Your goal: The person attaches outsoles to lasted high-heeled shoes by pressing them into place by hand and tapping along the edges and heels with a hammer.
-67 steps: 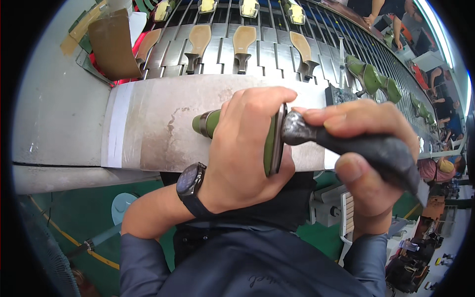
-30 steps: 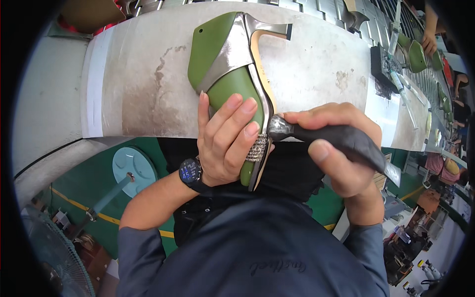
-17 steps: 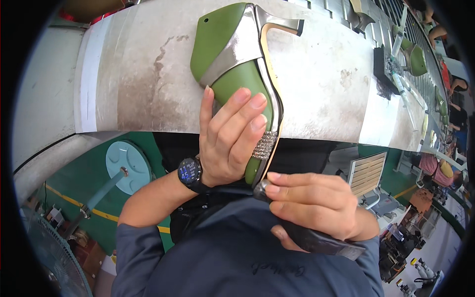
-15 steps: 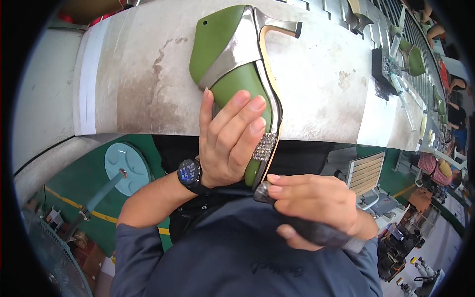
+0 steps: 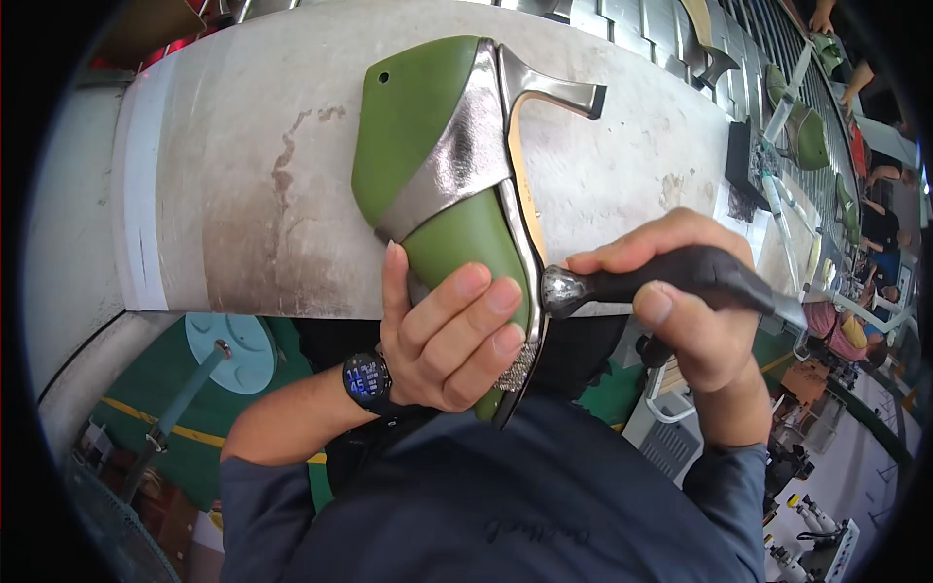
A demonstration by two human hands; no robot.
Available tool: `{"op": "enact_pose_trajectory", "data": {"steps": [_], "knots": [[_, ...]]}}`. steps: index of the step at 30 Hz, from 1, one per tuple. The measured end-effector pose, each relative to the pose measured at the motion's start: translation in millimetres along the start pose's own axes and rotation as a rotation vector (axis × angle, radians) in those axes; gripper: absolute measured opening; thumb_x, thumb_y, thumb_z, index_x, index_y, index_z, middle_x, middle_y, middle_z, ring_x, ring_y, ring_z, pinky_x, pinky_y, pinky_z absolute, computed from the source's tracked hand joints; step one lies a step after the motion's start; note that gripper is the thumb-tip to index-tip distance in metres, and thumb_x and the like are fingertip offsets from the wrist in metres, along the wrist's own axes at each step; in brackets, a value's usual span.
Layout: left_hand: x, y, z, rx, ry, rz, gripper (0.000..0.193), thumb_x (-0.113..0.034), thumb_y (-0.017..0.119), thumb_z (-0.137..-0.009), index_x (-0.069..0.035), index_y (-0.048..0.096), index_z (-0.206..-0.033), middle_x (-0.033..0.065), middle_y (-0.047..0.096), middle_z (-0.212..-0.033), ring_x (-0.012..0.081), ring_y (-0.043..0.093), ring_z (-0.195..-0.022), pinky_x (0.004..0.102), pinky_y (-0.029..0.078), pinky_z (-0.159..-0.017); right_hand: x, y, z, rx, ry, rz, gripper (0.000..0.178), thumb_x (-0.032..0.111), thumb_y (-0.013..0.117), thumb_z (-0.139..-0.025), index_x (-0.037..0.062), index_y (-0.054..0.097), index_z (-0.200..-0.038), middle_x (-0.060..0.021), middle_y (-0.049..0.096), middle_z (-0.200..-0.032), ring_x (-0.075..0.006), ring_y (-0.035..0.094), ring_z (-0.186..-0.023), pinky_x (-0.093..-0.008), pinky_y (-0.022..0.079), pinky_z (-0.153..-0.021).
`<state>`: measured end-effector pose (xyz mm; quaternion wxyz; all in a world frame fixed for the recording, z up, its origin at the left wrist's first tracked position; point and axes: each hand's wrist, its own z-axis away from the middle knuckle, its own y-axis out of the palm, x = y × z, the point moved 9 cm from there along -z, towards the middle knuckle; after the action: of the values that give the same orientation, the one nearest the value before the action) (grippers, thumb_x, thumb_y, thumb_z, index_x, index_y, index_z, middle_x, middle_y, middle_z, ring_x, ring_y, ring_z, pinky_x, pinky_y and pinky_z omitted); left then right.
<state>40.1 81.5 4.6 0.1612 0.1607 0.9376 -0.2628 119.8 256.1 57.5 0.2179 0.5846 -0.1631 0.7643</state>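
A metallic high-heeled sandal (image 5: pixel 465 146) is fitted on a green shoe last (image 5: pixel 418 117). It lies on its side with the heel at the far end and the toe toward me. A glittery strap (image 5: pixel 518 369) crosses near the toe. My left hand (image 5: pixel 442 340) is closed round the forefoot, fingers over the green last and thumb side partly hidden. My right hand (image 5: pixel 695 291) grips a dark hammer (image 5: pixel 671 275) with a rounded metal face and a flat metal far end. Its face touches the sole edge near the middle of the sandal.
The sandal's heel part is over a stained pale work surface (image 5: pixel 233 146). Beyond runs a slatted metal conveyor (image 5: pixel 622 39) with more green lasts (image 5: pixel 809 138). A black box (image 5: pixel 743 165) stands at the right. A blue round-topped stool (image 5: pixel 228 352) is at lower left; other people are at far right.
The hammer in my right hand has moved away from the toe, up along the sole edge to the sandal's middle. My left hand and the sandal have shifted slightly toward me.
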Motion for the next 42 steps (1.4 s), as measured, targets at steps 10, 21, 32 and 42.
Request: {"op": "enact_pose_trajectory", "data": {"steps": [10,21,32,42], "knots": [[-0.1,0.6,1.9,0.054,-0.019,0.052,0.029,-0.023,0.061,-0.103,-0.018,0.053,-0.131,-0.0001,0.061,-0.136,0.0219,0.056,-0.135,0.0739,0.024,-0.122,-0.5,-1.8,-35.4,-0.113,-0.081,0.029,0.023,0.001,0.069,-0.093,-0.0078,0.067,-0.114,-0.0208,0.077,-0.109,-0.022,0.074,-0.103,-0.0339,0.057,-0.094],[-3.4,3.0,-0.6,0.091,-0.007,0.051,0.03,-0.026,0.062,-0.103,-0.019,0.053,-0.13,0.0,0.061,-0.136,0.0212,0.056,-0.135,0.0739,0.026,-0.121,27.0,-0.3,-78.4,-0.086,0.04,0.361,0.032,0.025,0.073,-0.085,-0.0021,0.071,-0.101,-0.0152,0.08,-0.099,-0.0063,0.058,-0.057,-0.0204,0.046,-0.05],[41.3,-47.9,-20.5,-0.019,-0.34,0.313,0.106,-0.058,0.077,-0.09,0.005,0.027,-0.159,0.0339,0.044,-0.155,0.0452,0.045,-0.146,0.065,0.027,-0.122,47.1,-16.1,-21.1,-0.151,-0.485,1.354,0.051,0.002,0.076,-0.074,-0.0003,0.067,-0.124,-0.0186,0.07,-0.121,-0.0398,0.069,-0.105,-0.0438,0.057,-0.092],[141.9,-63.3,-68.8,-0.151,-0.804,1.587,0.084,-0.067,0.045,-0.104,-0.007,0.033,-0.161,0.0248,0.037,-0.164,0.0371,0.04,-0.15,0.0527,0.035,-0.123,-27.0,62.5,-45.1,0.254,0.07,-0.857,0.08,0.062,0.04,-0.104,-0.0002,0.039,-0.154,-0.029,0.063,-0.134,-0.0463,0.074,-0.097,-0.0464,0.064,-0.077]]}}
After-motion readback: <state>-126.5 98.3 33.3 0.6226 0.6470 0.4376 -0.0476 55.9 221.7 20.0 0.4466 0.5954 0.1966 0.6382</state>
